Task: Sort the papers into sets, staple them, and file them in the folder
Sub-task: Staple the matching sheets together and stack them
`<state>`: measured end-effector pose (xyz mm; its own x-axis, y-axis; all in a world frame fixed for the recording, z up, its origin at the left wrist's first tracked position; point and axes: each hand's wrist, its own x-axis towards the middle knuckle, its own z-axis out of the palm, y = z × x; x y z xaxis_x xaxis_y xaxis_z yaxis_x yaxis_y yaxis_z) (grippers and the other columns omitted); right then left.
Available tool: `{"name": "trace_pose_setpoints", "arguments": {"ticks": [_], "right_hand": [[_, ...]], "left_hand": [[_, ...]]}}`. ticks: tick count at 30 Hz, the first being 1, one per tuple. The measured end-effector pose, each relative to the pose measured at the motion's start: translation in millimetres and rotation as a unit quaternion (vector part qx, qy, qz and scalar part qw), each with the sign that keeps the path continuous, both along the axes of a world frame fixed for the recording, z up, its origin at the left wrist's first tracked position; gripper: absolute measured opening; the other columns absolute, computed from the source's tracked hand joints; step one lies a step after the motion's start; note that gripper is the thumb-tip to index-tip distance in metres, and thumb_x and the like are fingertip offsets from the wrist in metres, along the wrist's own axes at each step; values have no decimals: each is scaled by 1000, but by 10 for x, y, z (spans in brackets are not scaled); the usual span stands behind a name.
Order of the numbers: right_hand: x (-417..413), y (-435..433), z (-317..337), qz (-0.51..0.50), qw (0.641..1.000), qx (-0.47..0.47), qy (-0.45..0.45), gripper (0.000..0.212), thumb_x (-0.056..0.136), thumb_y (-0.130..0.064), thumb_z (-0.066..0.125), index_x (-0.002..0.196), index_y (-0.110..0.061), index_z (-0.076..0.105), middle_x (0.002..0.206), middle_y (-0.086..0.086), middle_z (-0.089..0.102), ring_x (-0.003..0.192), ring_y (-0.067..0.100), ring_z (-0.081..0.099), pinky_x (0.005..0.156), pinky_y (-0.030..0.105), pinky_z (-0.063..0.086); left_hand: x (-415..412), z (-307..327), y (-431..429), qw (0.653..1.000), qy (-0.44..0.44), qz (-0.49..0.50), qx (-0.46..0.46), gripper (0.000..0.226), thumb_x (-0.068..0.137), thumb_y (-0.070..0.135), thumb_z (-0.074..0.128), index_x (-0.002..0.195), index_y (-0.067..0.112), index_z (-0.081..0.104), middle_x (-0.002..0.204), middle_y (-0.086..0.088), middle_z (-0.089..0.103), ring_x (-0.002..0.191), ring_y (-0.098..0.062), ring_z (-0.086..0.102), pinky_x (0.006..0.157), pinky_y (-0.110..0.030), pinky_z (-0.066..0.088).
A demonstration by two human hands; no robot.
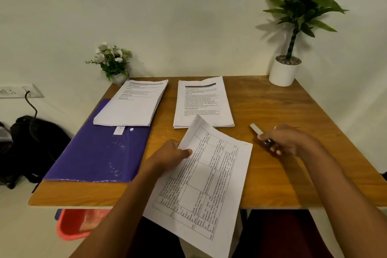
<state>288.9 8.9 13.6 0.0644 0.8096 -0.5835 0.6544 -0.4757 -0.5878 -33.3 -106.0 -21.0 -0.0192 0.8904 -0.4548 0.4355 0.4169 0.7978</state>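
My left hand pinches the left edge of a set of printed sheets with a table grid, held tilted over the front edge of the wooden table. My right hand grips a small white stapler just above the table, to the right of the held sheets. A purple folder lies shut on the left side of the table. One stack of papers rests partly on the folder's far end. A second stack of papers lies in the middle of the table.
A small flower pot stands at the table's back left and a tall plant in a white pot at the back right. A black bag sits on the floor to the left. A red bin is under the table.
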Motion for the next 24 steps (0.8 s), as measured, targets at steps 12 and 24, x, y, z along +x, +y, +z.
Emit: {"name": "trace_pose_setpoints", "arguments": {"ticks": [12, 24], "right_hand": [[-1086, -54, -189, -21, 878, 68, 473, 24, 93, -23, 69, 115, -12, 66, 93, 8, 72, 68, 14, 58, 47, 20, 40], [-1425, -32, -591, -8, 843, 209, 496, 54, 74, -36, 82, 122, -19, 64, 122, 5, 73, 118, 27, 68, 98, 49, 56]], "left_hand": [[-19, -115, 34, 1000, 4, 7, 4, 33, 100, 42, 60, 124, 19, 61, 101, -2, 78, 81, -21, 78, 76, -41, 65], [-29, -141, 77, 1000, 5, 23, 6, 32, 101, 41, 60, 122, 17, 61, 98, -4, 78, 81, -20, 78, 76, -38, 65]]}}
